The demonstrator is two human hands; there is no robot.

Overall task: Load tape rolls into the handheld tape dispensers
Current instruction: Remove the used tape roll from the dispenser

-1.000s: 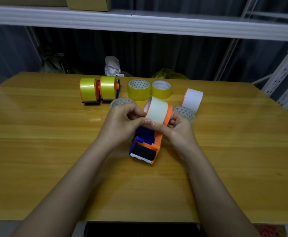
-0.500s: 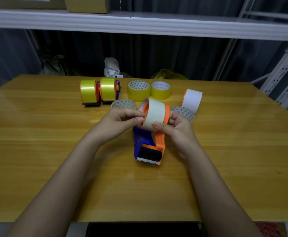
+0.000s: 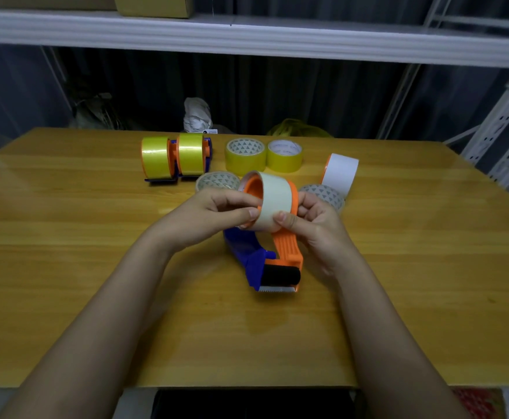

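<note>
**White roll held on dispenser hub**

A white roll (image 3: 274, 204) is pinched between both hands above the surface (image 3: 65, 237). The left hand (image 3: 208, 219) is curled on the roll's left edge, beside the orange hub (image 3: 253, 187); the right hand (image 3: 313, 225) is curled round the roll's right side and the dispenser (image 3: 274, 261). The dispenser's blue and orange body is seen just below the hands, with its black roller (image 3: 280, 275) and toothed blade nearest the person. Beyond the left hand, two dispensers loaded with yellow tape (image 3: 174, 158) are stood side by side. Two yellow rolls (image 3: 262, 155) are laid flat beyond the hands, and two pale rolls (image 3: 217, 181) just behind them. Beyond the right hand, another white roll (image 3: 339, 173) is stood on edge.
</note>
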